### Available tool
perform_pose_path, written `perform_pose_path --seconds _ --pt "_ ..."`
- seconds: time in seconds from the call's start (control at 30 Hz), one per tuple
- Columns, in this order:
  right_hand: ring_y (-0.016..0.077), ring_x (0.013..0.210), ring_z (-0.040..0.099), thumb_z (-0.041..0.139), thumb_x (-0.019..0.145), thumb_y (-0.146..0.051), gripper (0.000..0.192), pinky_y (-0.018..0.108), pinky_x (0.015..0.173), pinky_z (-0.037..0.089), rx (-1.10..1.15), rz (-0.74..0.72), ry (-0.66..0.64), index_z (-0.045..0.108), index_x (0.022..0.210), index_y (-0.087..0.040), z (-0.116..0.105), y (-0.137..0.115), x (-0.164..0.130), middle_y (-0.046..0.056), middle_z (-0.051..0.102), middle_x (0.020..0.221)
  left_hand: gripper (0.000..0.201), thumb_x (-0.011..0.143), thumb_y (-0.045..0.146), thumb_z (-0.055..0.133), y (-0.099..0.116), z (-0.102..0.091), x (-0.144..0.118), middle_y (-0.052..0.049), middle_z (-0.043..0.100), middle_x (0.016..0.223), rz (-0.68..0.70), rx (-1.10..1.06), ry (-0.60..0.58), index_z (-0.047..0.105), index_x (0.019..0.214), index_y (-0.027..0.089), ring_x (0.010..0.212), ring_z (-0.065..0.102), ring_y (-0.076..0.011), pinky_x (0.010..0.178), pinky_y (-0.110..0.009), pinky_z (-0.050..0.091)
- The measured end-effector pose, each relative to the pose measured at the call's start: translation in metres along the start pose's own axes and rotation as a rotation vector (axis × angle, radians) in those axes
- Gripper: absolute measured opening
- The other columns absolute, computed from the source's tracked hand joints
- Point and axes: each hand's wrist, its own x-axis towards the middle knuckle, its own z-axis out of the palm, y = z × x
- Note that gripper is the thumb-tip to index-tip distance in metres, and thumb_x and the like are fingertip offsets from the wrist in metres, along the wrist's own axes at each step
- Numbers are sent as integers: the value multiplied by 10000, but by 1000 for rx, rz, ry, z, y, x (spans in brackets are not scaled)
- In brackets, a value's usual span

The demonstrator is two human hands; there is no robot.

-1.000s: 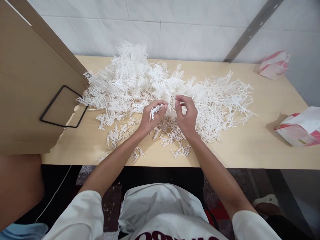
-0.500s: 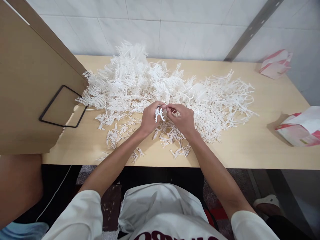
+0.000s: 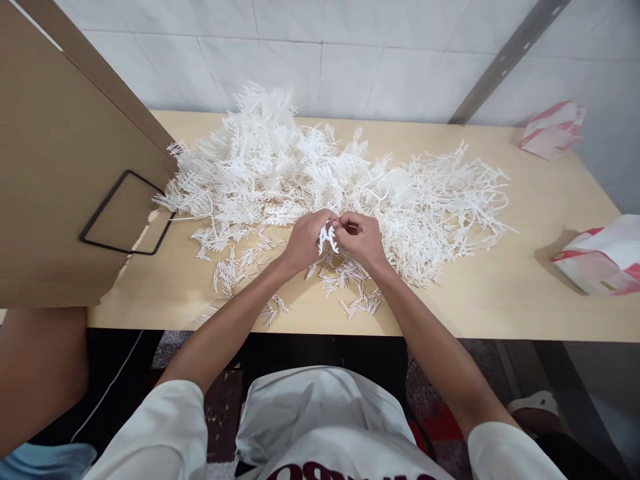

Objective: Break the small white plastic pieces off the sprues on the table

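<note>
A big heap of white plastic branched pieces [image 3: 320, 173] covers the middle of a light wooden table [image 3: 500, 300]. My left hand [image 3: 303, 241] and my right hand [image 3: 363, 241] meet just in front of the heap. Both pinch one small white plastic cluster [image 3: 327, 238] between their fingertips. Small broken-off white bits [image 3: 240, 267] lie scattered on the table below and to the left of my hands.
A brown cardboard panel [image 3: 55, 180] with a black rectangular outline stands at the left. Two pink-and-white bags [image 3: 600, 257] [image 3: 550, 130] lie at the right. A tiled wall backs the table. Another person's arm [image 3: 35, 373] shows at the lower left.
My hands, apart a second ago, have come together and moved slightly down and right; both now grip the small white cluster that the left hand was holding.
</note>
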Motion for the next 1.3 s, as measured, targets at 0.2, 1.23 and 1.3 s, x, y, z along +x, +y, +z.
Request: perform_pose_path --seconds 0.2,1.23,1.3 --pt "67 483 312 562 697 -224 209 240 476 238 128 54 -7 454 521 -193 3 1 0 -61 364 489 129 758 260 384 -1 4 0 -14 569 734 64 -115 30 479 826 205 637 474 -147 630 -280 377" --pt "105 648 641 605 792 -276 95 264 642 530 -29 -181 68 633 858 -213 -12 11 6 -26 664 730 259 906 381 535 0 -11 8 -71 695 1054 -54 -224 65 632 1043 183 1009 640 -172 903 -313 488" --pt "103 630 635 601 770 -253 78 258 627 524 -37 -182 70 609 840 -218 -11 12 6 -37 650 709 244 917 354 521 -1 -11 7 -68 701 1032 12 -168 62 655 1027 183 972 649 -164 878 -299 487"
